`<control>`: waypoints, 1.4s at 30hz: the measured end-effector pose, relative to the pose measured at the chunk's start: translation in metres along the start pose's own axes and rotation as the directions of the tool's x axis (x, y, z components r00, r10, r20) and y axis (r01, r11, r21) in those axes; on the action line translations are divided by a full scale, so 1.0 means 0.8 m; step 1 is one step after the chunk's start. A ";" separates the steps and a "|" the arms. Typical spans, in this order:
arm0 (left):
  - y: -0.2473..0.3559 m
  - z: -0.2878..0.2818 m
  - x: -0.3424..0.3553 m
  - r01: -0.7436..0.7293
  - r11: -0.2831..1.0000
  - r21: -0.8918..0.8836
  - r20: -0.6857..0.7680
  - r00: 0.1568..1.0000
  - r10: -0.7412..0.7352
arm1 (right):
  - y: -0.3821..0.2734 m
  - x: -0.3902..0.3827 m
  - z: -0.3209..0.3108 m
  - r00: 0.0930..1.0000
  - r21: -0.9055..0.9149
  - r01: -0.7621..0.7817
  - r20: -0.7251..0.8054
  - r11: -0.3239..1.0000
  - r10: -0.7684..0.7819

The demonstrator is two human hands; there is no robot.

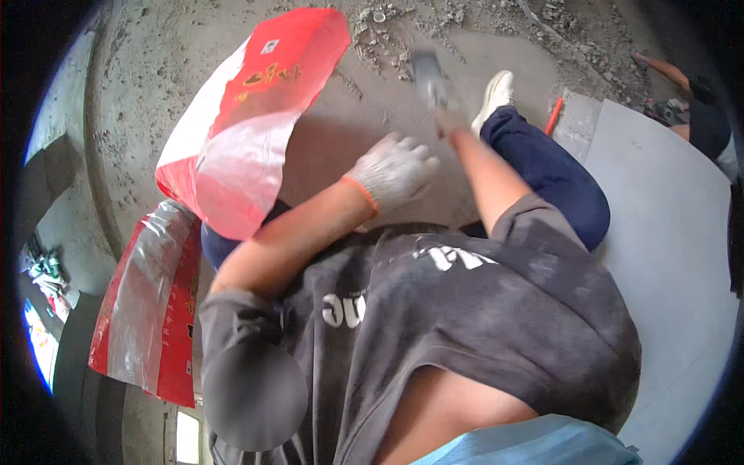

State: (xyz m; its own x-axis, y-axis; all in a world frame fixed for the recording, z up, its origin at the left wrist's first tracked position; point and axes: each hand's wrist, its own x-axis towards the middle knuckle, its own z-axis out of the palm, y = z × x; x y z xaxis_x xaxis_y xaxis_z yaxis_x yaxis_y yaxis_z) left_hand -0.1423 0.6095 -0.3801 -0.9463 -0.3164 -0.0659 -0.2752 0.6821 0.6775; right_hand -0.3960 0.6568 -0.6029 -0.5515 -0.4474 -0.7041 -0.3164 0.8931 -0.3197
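My left hand (394,172), in a white knit glove with an orange cuff, is held in front of my chest. Its fingers are curled, and nothing shows in them. Farther forward, my right hand (442,116) is smeared by motion, closed around a grey flat-ended tool (425,68). The tool's exact kind is too blurred to tell. Its dark end is over the grey, dusty floor (480,50). Left of my gloved hand stands a large red and white plastic sack (256,101), partly see-through at its lower end.
A second red sack (155,302) is at my left. Broken rubble (577,46) lies along the far side. On the right are a large pale slab (659,232) and an orange-red stick-like thing (554,116). Another person (705,120) reaches in at the far right.
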 end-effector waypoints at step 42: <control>-0.017 0.038 0.024 0.172 0.961 -0.217 0.255 0.960 -0.114 | -0.301 -0.196 -0.198 0.824 -0.527 0.560 0.282 0.639 -0.491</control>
State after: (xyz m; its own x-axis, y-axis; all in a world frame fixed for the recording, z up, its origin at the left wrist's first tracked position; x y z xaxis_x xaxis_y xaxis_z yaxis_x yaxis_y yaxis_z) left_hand -0.1621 0.6142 -0.4125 -0.9204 -0.2133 -0.3276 -0.3904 0.4581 0.7986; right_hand -0.3554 0.5043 -0.3155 -0.0818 -0.7942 -0.6021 -0.9182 0.2951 -0.2644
